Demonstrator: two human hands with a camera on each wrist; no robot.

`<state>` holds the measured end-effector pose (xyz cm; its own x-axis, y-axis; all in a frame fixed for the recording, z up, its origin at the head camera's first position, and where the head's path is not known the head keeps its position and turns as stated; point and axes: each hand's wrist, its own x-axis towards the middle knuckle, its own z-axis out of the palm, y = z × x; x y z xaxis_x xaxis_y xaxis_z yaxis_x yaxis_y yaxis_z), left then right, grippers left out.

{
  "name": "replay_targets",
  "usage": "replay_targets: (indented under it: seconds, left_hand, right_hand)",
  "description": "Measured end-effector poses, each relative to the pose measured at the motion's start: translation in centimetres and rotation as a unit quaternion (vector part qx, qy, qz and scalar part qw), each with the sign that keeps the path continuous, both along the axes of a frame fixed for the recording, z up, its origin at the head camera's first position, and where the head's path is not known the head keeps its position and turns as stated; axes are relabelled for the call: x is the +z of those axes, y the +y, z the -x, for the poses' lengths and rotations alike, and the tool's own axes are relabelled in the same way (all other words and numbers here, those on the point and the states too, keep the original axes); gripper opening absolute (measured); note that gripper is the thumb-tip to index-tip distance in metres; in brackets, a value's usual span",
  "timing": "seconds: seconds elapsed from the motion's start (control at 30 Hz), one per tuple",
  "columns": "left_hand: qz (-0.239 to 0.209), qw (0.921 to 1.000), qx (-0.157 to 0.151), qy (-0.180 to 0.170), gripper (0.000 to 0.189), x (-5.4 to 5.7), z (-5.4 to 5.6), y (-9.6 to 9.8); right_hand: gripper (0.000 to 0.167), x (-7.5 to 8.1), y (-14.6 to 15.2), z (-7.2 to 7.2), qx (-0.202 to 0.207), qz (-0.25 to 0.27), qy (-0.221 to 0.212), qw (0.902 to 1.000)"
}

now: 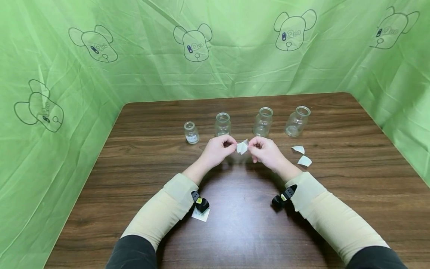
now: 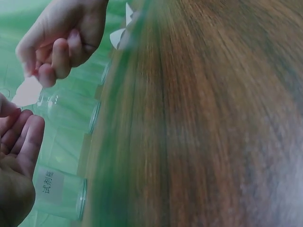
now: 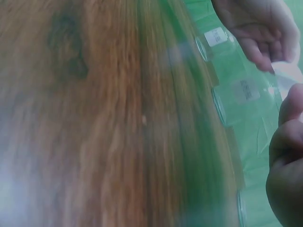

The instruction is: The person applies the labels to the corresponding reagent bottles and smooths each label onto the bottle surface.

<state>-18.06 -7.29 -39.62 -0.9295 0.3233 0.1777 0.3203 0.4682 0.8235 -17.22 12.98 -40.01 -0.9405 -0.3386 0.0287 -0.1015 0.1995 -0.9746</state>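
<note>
A small, creased piece of white paper is stretched between the two hands above the middle of the table. My left hand pinches its left end between thumb and forefinger. At the opposite end, the thumb and forefinger of my right hand hold it the same way, the other fingers curled, as the left wrist view shows. Just behind the left hand stands a clear glass jar with a white label, its lower part partly hidden. A smaller labelled glass jar is farther left.
Two more glass jars stand at the back right, without visible labels. Two curled white paper scraps lie right of the right hand. A printed white slip lies partly under the left wrist camera. Green cloth surrounds the wooden table.
</note>
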Motion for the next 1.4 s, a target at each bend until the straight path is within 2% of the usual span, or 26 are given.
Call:
replay_targets:
  seconds: [0.23, 0.47, 0.63, 0.87, 1.17, 1.4]
  left_hand:
    - [-0.004, 0.9997, 0.017, 0.015, 0.006, 0.1, 0.0, -0.4]
    - [0.007, 0.9991, 0.026, 0.034, 0.005, -0.1, 0.1, -0.7]
    - [0.018, 0.9986, 0.025, 0.044, 0.006, -0.2, 0.1, -0.8]
    - [0.021, 0.9982, 0.028, 0.05, 0.008, -0.3, 0.3, -0.8]
    - [0.005, 0.9994, 0.025, 0.022, 0.009, -0.4, 0.5, -0.8]
    - [0.005, 0.9987, 0.03, 0.041, 0.008, -0.4, 0.5, -0.7]
  right_hand:
    - [0.014, -0.2, 1.5, -0.1, 0.003, 0.0, -0.005, 1.0]
    - [0.01, -0.3, 3.5, -0.2, 0.007, -0.027, -0.01, 0.9996]
    - [0.008, -0.1, 5.6, -0.6, 0.005, -0.039, -0.028, 0.9988]
    - [0.011, 0.0, 9.2, -1.2, 0.001, -0.075, -0.023, 0.9969]
    - [0.011, 0.4, 13.9, -2.0, -0.007, -0.148, -0.049, 0.9877]
    - [0.013, 0.0, 16.4, -2.9, 0.024, -0.187, -0.105, 0.9765]
